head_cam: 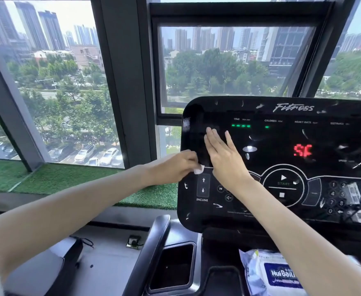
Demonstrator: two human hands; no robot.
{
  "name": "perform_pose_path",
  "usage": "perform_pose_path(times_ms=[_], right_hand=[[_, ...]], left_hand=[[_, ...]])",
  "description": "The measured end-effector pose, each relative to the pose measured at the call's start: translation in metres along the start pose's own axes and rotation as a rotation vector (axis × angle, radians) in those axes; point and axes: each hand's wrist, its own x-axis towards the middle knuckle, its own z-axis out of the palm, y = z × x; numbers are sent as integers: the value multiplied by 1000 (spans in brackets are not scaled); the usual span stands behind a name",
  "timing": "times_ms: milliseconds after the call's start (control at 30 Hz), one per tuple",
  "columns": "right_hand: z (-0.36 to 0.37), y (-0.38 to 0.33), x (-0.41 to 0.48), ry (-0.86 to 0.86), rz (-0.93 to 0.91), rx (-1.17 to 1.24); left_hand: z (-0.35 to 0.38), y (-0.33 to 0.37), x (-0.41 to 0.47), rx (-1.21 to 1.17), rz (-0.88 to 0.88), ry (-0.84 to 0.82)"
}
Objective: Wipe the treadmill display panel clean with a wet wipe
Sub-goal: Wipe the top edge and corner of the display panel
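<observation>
The black treadmill display panel (pixel 282 135) fills the right half of the view, with green and red lights lit and white button markings. My left hand (pixel 175 167) is at the panel's left edge, fingers pinched on a small white wet wipe (pixel 198 169) just above the INCLINE arrows. Beside it, my right hand (pixel 224 154) lies flat on the panel's left part, fingers stretched upward, and nothing shows under the palm. The two hands almost touch at the wipe.
A pack of wet wipes (pixel 282 272) lies in the console tray below the panel. To its left are a black cup holder (pixel 175 265) and a curved handrail (pixel 149 253). Large windows (pixel 68 82) and a strip of artificial grass (pixel 47 178) lie beyond.
</observation>
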Motion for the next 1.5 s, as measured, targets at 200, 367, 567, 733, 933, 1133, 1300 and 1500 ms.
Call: perform_pose_path(times_ms=[200, 367, 567, 733, 933, 1133, 1300, 1500], right_hand=[[-2, -1, -1, -9, 7, -10], [-1, -1, 0, 23, 7, 33], [-4, -1, 1, 2, 12, 19], [-7, -3, 1, -37, 7, -50], [-14, -7, 0, -73, -8, -93], [-8, -4, -16, -3, 11, -73], [4, -13, -57, -11, 1, -41], [2, -30, -66, -91, 40, 48]], left_hand=[[-24, -15, 24, -123, -272, 379], [-9, 1, 6, -57, -39, -31], [-12, -9, 11, -84, -135, 200], [-10, -5, 6, -132, -176, 83], [-4, 1, -3, -72, -77, 43], [-20, -6, 16, -165, -338, 385], [10, 14, -12, -75, -125, 0], [-4, 5, 6, -168, -362, 371]])
